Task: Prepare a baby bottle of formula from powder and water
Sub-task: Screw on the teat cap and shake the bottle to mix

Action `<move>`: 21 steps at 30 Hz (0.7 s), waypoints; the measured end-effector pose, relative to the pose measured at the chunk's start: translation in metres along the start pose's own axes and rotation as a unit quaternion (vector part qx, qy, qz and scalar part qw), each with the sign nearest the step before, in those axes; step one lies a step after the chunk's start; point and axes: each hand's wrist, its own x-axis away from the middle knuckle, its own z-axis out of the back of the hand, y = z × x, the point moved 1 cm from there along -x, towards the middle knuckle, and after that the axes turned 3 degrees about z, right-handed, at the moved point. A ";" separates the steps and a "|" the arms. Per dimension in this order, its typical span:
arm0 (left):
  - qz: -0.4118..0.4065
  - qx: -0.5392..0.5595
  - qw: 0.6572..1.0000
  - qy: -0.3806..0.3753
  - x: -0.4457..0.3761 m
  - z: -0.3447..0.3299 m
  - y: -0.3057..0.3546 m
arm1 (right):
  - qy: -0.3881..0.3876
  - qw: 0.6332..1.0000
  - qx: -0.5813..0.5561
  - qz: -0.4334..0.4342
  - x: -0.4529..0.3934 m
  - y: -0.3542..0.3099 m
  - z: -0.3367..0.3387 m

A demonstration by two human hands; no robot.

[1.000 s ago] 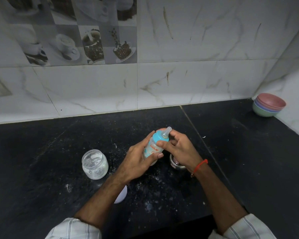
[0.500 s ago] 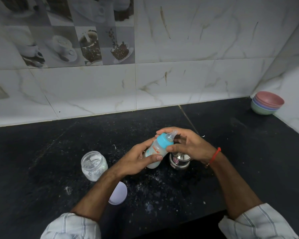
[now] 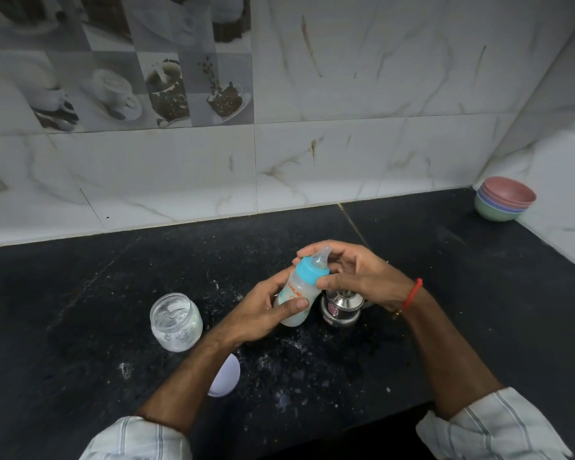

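Observation:
The baby bottle [image 3: 297, 293], tilted with its nipple pointing up and right, holds milky white liquid and wears a blue collar [image 3: 310, 269] with a clear nipple. My left hand [image 3: 263, 310] grips the bottle's body from below. My right hand [image 3: 359, 273] pinches the blue collar between thumb and fingers. A small steel pot [image 3: 341, 308] stands on the counter just behind and right of the bottle, partly hidden under my right hand. An open glass jar [image 3: 176, 322] with white powder sits to the left. Its white lid [image 3: 224, 376] lies near my left forearm.
The black stone counter [image 3: 462, 310] is dusted with spilled powder around the bottle. A stack of coloured bowls [image 3: 503, 199] sits in the far right corner. White tiled walls close off the back and right side.
My right hand has swung round the blue collar, wrist moving right, uncovering the steel pot. The bottle has tilted slightly more to the right. My left hand keeps its grip.

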 end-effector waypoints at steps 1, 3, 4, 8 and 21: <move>-0.001 -0.003 1.000 0.005 0.001 -0.001 0.001 | -0.001 1.000 0.006 -0.004 0.000 0.000 0.000; 0.000 -0.009 1.000 0.017 0.001 -0.001 0.002 | 0.002 1.000 0.012 -0.010 -0.002 0.001 0.000; 0.004 -0.014 1.000 0.023 0.001 -0.002 0.001 | 0.008 1.000 0.011 -0.011 -0.003 0.001 0.000; 0.013 -0.031 0.998 0.055 -0.002 0.000 -0.002 | 0.111 0.992 0.055 -0.012 -0.008 0.008 -0.012; 0.026 -0.030 0.987 0.158 -0.004 0.009 -0.003 | 0.280 0.959 -0.042 0.012 -0.002 0.030 -0.031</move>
